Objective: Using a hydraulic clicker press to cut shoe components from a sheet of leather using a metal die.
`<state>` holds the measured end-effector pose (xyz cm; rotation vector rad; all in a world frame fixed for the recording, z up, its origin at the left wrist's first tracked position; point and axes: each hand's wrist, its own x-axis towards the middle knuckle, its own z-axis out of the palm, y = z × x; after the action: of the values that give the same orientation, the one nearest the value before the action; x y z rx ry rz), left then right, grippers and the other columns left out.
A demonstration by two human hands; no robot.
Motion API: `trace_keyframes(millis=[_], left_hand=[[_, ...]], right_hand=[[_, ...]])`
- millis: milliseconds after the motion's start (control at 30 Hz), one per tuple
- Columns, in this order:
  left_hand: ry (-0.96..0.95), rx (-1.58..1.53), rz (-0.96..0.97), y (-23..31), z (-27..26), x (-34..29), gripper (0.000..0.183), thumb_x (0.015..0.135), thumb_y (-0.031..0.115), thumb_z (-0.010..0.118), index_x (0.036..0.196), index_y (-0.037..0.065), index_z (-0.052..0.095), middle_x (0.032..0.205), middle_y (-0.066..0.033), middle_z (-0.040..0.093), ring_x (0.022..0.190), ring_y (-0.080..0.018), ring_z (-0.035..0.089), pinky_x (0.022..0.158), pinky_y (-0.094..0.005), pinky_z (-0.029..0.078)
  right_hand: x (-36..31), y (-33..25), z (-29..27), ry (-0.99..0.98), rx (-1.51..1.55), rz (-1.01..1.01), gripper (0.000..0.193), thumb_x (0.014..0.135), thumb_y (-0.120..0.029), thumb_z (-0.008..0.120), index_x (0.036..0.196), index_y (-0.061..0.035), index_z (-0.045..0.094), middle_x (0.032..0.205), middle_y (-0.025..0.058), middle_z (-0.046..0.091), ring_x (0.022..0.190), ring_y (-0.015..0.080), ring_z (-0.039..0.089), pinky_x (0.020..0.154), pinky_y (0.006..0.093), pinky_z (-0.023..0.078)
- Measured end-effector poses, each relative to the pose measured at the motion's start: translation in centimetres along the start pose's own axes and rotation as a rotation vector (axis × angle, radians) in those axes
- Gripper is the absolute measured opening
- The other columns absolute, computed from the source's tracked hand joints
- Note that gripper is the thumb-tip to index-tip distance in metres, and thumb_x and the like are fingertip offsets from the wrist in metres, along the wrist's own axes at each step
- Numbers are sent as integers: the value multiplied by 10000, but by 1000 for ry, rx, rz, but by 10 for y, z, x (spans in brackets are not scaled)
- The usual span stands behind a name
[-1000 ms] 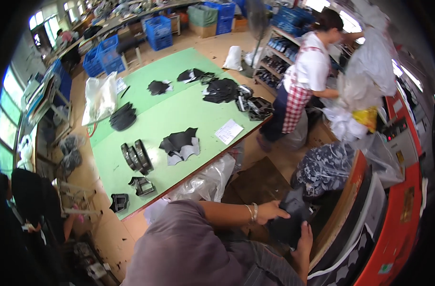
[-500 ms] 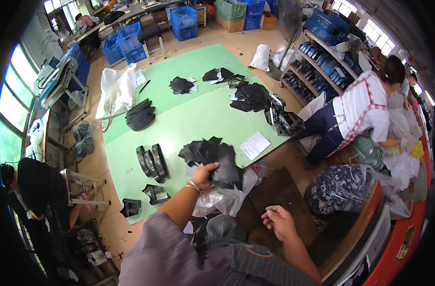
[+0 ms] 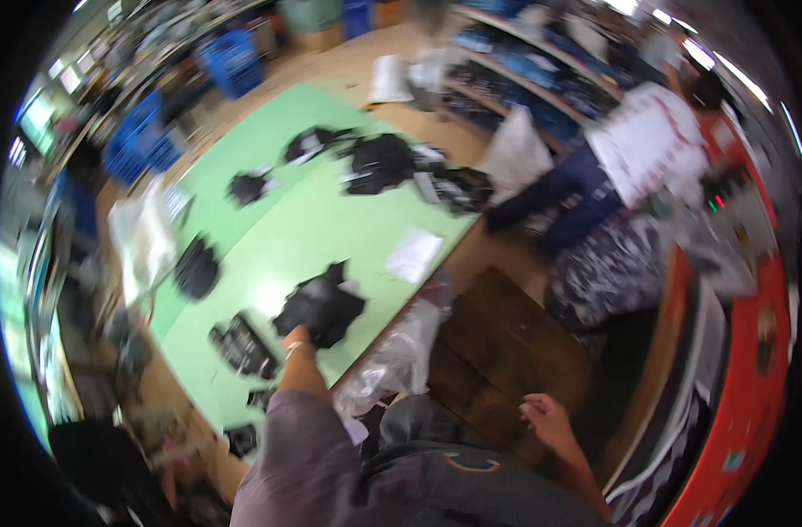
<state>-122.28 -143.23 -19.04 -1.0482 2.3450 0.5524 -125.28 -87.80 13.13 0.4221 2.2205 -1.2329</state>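
A pile of black flat cut pieces [image 3: 324, 307] lies near the front edge of the green table [image 3: 234, 255]. My left hand [image 3: 298, 337] is at the near left edge of this pile, closed on a black piece, its thumb on top and the other fingers hidden. Close by on the left stand several black curved bands [image 3: 243, 345]. Over the dark brown boards beside the table hangs my right hand [image 3: 546, 418]. It is empty, with its fingers loosely bent and apart. Motion blurs the whole view.
Farther back on the table are more black piles [image 3: 379, 163], a fanned black stack [image 3: 196, 267] and a white paper [image 3: 414, 255]. Clear plastic [image 3: 392, 364] hangs at the front edge. A person [image 3: 651, 132] bends over bags on the right, near a red-edged machine [image 3: 744, 369].
The view has swung, so the table sits farther left. My left hand has moved over the table toward the curved bands. My right hand stays off the table, empty.
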Motion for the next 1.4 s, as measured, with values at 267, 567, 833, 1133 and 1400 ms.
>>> trace_keyframes(millis=[267, 567, 833, 1133, 1400], left_hand=[[-298, -264, 1050, 377, -5, -1, 476, 901, 277, 518, 1274, -18, 503, 1252, -128, 572, 1127, -284, 558, 955, -369, 436], [-985, -984, 1196, 652, 1, -59, 529, 977, 323, 373, 1355, -42, 429, 1359, -190, 499, 1252, -321, 482, 1066, -420, 361], [-748, -422, 1928, 728, 108, -595, 171, 888, 102, 609, 1034, 25, 653, 1020, -95, 647, 917, -192, 613, 819, -312, 489], [-619, 200, 2551, 759, 234, -745, 286, 765, 190, 707, 1017, 63, 661, 1098, -129, 624, 1062, -323, 558, 923, -406, 447], [-459, 372, 2558, 785, 250, -759, 380, 734, 227, 746, 1072, 79, 653, 1178, -127, 589, 1132, -348, 493, 969, -430, 403]], right_hand=[[-101, 82, -135, 1294, -549, 426, 578, 793, -423, 690, 1238, -85, 545, 1307, 186, 501, 1217, 342, 453, 939, 495, 396], [-256, 174, -97, 1057, 268, 1315, 810, 806, -650, 558, 1416, -144, 398, 1472, 221, 315, 1377, 381, 259, 996, 682, 257], [-326, 244, -90, 1356, -19, 1093, 492, 825, -435, 650, 1174, -89, 623, 1214, 130, 609, 1163, 306, 521, 983, 455, 359], [-331, 295, -207, 1495, -145, 798, 486, 767, -306, 736, 1161, -55, 603, 1193, 135, 597, 1122, 319, 537, 932, 429, 418], [-385, 345, -206, 1494, 69, 1259, 540, 773, -363, 726, 1195, -58, 583, 1199, 143, 597, 1142, 323, 540, 939, 447, 418]])
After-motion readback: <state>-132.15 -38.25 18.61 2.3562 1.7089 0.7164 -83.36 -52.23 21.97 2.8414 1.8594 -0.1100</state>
